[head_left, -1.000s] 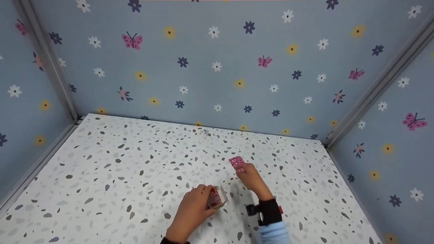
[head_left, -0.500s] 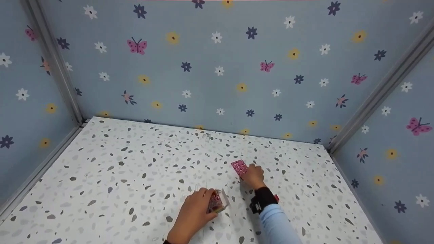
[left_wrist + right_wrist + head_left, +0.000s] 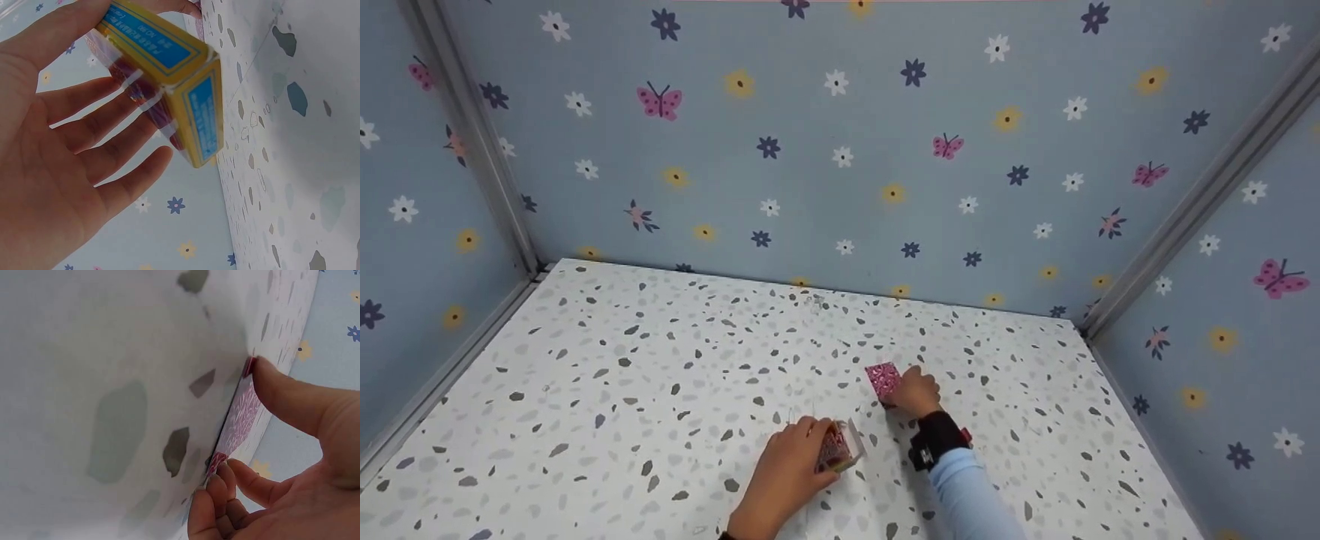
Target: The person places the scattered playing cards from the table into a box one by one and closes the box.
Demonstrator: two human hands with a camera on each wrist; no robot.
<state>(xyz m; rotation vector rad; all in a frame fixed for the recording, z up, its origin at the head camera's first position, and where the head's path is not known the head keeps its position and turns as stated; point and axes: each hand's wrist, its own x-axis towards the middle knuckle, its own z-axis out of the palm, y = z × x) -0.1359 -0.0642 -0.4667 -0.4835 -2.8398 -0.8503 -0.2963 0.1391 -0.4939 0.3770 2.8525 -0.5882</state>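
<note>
A small yellow card box (image 3: 157, 42) with blue printed panels is in my left hand (image 3: 787, 469), the fingers over its top and the thumb at its near side. Its right end has a white flap (image 3: 853, 439) standing out, and reddish patterned contents (image 3: 834, 446) show there. To the right and farther off, my right hand (image 3: 919, 394) grips a pink-patterned card (image 3: 881, 381) by its edges. The right wrist view has the thumb at one end of the card (image 3: 242, 416) and curled fingers at the other, very close to the tabletop. Whether it is one card or several, I cannot tell.
The white speckled tabletop (image 3: 660, 360) runs back to a blue wall (image 3: 840, 187) with flowers and butterflies. Grey metal posts (image 3: 472, 142) stand at the corners, with patterned side panels at left and right. A dark camera strap (image 3: 941, 439) circles the right wrist.
My right hand has shifted its hold, fingers now curled at the card's right side, and the card has come slightly nearer to me. My left hand and the box have hardly moved.
</note>
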